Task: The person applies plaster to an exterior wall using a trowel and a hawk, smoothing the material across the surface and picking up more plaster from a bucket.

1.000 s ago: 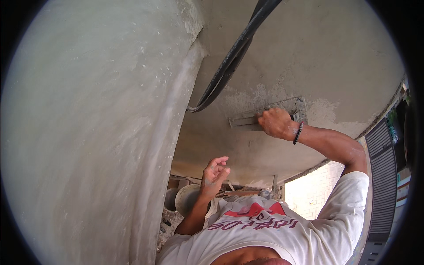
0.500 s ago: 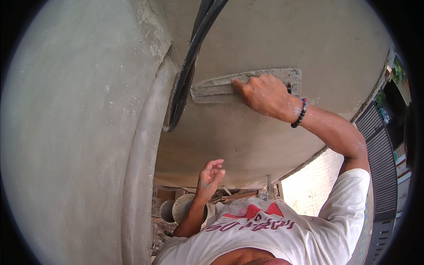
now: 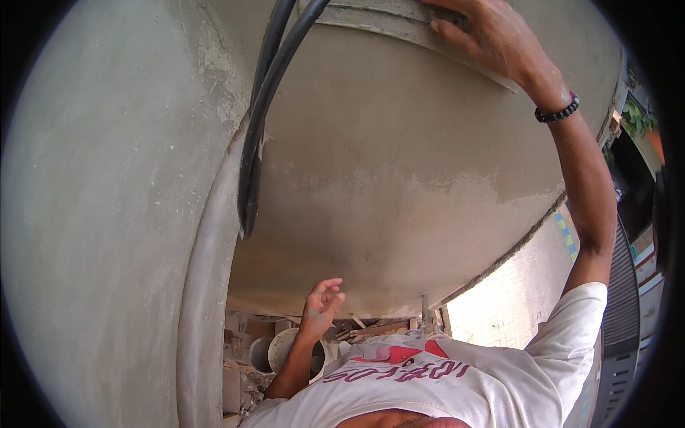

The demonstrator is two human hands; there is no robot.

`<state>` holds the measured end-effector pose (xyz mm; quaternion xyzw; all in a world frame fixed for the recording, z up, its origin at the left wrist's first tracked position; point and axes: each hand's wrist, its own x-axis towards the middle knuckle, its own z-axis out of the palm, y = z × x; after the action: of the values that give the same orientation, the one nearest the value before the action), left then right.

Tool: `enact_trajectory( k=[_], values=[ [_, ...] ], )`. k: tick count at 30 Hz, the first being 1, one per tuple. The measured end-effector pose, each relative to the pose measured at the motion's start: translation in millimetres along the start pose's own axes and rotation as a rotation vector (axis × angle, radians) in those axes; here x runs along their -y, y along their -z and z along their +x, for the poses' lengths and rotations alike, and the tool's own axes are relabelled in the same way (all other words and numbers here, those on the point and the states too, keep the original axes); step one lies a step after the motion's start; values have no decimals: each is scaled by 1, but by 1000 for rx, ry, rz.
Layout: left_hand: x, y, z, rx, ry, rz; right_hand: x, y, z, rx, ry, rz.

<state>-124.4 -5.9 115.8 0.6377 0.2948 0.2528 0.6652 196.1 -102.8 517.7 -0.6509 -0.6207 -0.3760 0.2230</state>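
My right hand [image 3: 492, 39] is raised high against the plastered wall [image 3: 385, 150], its fingers wrapped round the handle of a plastering trowel [image 3: 389, 23]. The long, mortar-smeared blade lies on the wall, running off the top of the view. The trowel's handle is hidden by my hand. My left hand [image 3: 321, 308] hangs low in front of the wall, holding nothing, with its fingers loosely bent and apart. Smooth damp plaster covers the upper wall; a paler, rougher patch [image 3: 457, 192] shows below.
Black cables [image 3: 265, 107] hang down beside a rounded pillar edge [image 3: 207, 285] on the left. Buckets [image 3: 283, 348] and rubble lie below my left hand. A paved floor [image 3: 492, 307] and a dark slatted gate [image 3: 619, 299] are at the right.
My right hand has swept the trowel up the wall, from mid-height to the top of the view. The left hand keeps its loose pose. The view has shifted a little.
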Motion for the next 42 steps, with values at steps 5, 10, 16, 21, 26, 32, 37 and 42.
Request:
enact_trajectory(
  k=[5,10,16,21,26,32,37,42],
  values=[
    [-21,-29,14,115,-167,130,18,-109,-108,200,46,-89],
    [-31,-32,9,143,-240,234,16,-84,-120,401,130,-22],
    [-16,-18,-3,72,-181,352,-37,27,51,-166,1,116],
    [-14,-27,8,102,-167,290,-6,-19,58,49,148,41],
    [-26,-37,16,168,-217,392,55,-107,-92,467,90,-71],
    [-16,-33,4,160,-225,388,34,-165,-215,833,128,-24],
    [6,-7,-4,96,-154,432,-26,-50,-114,116,5,91],
    [-5,-30,22,204,-153,415,-113,87,14,-168,-117,-23]
  ],
)
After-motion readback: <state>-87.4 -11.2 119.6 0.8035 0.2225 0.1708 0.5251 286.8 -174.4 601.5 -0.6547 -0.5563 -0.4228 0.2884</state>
